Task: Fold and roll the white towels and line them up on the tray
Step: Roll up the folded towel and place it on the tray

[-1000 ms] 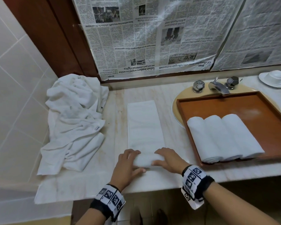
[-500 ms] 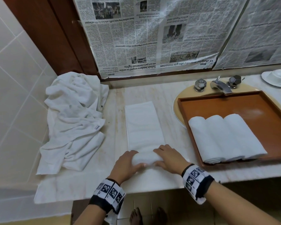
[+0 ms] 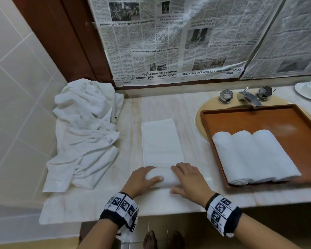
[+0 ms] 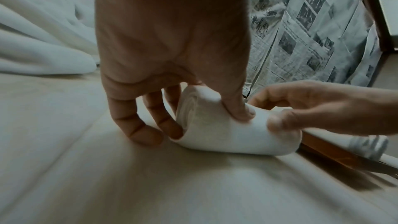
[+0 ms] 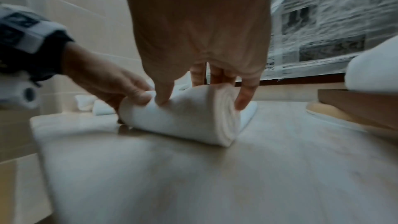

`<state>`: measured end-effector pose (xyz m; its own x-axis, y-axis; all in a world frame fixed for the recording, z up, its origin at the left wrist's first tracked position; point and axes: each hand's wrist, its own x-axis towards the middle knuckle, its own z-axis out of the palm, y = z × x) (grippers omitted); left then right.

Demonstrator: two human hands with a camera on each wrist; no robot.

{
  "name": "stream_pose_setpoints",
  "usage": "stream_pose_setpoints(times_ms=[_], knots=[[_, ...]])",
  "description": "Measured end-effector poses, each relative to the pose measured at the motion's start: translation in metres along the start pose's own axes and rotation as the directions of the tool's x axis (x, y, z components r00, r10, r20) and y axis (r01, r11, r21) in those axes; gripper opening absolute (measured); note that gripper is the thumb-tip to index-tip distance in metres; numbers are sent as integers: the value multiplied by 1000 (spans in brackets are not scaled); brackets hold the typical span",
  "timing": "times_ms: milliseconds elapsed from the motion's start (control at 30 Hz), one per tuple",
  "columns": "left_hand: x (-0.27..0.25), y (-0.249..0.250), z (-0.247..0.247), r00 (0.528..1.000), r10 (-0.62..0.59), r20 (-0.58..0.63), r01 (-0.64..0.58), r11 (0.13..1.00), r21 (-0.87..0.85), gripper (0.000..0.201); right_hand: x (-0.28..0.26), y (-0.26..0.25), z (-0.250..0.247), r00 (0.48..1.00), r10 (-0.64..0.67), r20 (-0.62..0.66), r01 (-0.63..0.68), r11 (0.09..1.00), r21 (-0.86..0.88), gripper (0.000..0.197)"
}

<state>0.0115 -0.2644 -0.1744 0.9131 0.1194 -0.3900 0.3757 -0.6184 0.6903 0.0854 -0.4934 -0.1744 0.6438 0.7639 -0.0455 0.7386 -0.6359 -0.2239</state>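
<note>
Fingers: left hand (image 3: 140,180) and right hand (image 3: 190,180) curled over soft rolled end of folded towel (image 3: 162,146).
Towel: flat terry strip on marble desk (image 3: 192,112), left of wooden tray (image 3: 258,119).
Tray: three white rolls (image 3: 255,157) side by side.

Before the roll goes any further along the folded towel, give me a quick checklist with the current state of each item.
1. Both hands on the roll: ok, left hand and right hand curl over it.
2. Roll ends even: ok, tidy spiral in both wrist views.
3. Unrolled strip flat and straight: ok.
4. Tray has room: ok, three rolled towels, bare space behind.
5. Roll tightness: cannot tell.
</note>
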Motion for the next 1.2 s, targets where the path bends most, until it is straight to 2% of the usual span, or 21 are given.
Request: stream_pose_setpoints(times_ms=[67, 133, 200, 300, 367, 433, 467, 533, 600, 667, 700, 767, 833, 900, 967, 1000, 1033, 1100, 1167, 1200], knots=[[1, -2, 5, 998, 10, -58, -3, 993, 122, 72, 9, 4, -1, 999, 26, 36, -28, 998, 63, 59], [-4, 3, 11, 986, 82, -143, -39, 960, 277, 68, 22, 10, -8, 984, 83, 160, -118, 967, 226, 53], [-10, 5, 17, 969, 170, -179, -92, 921, 379, 68, 34, 15, -21, 952, 86, 294, -196, 909, 368, 50], [-12, 3, 17, 977, 144, -159, -85, 941, 328, 66, 36, 16, -27, 937, 72, 343, -222, 878, 424, 47], [-8, 2, 9, 990, 89, -112, -67, 981, 183, 63, 27, 11, -21, 959, 86, 269, -182, 917, 354, 46], [-1, 5, -3, 997, 52, -55, -50, 998, 46, 59, 13, 1, -8, 996, 74, 53, -81, 987, 137, 50], [2, 6, -8, 999, 37, -17, -37, 999, -1, 55, 6, -4, 0, 999, 49, -6, -48, 997, 62, 55], [9, 5, -15, 1000, -2, 24, 4, 997, -77, 40, -3, -11, 10, 997, 15, -70, -15, 1000, 2, 66], [11, 5, -16, 999, -47, -3, 46, 987, -155, 26, -3, -10, 17, 996, 23, -85, -21, 1000, 19, 75], [11, 6, -11, 997, -54, -57, 45, 988, -145, 24, 2, -7, 15, 996, 51, -72, -46, 997, 63, 69], [9, 7, -7, 995, -23, -95, 15, 996, -87, 27, 8, -5, 9, 996, 73, -43, -68, 993, 100, 63], [3, 8, 0, 985, 79, -153, -69, 995, 70, 39, 22, -1, -3, 986, 111, 123, -134, 970, 203, 54], [-7, 9, 7, 980, 135, -149, -94, 963, 251, 57, 36, 2, -18, 944, 122, 308, -203, 947, 247, 48], [-17, 8, 13, 985, 133, -113, -80, 918, 390, 77, 45, 6, -30, 895, 95, 435, -239, 927, 288, 46], [-23, 5, 16, 991, 105, -80, -64, 914, 401, 82, 45, 10, -35, 845, 54, 532, -286, 886, 365, 45], [-24, 5, 14, 994, 82, -70, -54, 940, 338, 80, 42, 13, -35, 841, 47, 540, -308, 861, 405, 47], [-24, 6, 11, 996, 60, -60, -45, 972, 232, 77, 36, 14, -36, 853, 59, 519, -316, 849, 423, 52], [-20, 9, 1, 998, 43, -35, -42, 999, 32, 66, 23, 10, -32, 918, 124, 376, -267, 895, 358, 66], [-12, 14, -8, 999, 30, 20, -28, 997, -66, 50, 9, 0, -22, 974, 153, 166, -186, 961, 204, 70], [-8, 14, -11, 999, 14, 51, -10, 997, -78, 45, 4, -5, -17, 986, 135, 97, -148, 980, 133, 70]])
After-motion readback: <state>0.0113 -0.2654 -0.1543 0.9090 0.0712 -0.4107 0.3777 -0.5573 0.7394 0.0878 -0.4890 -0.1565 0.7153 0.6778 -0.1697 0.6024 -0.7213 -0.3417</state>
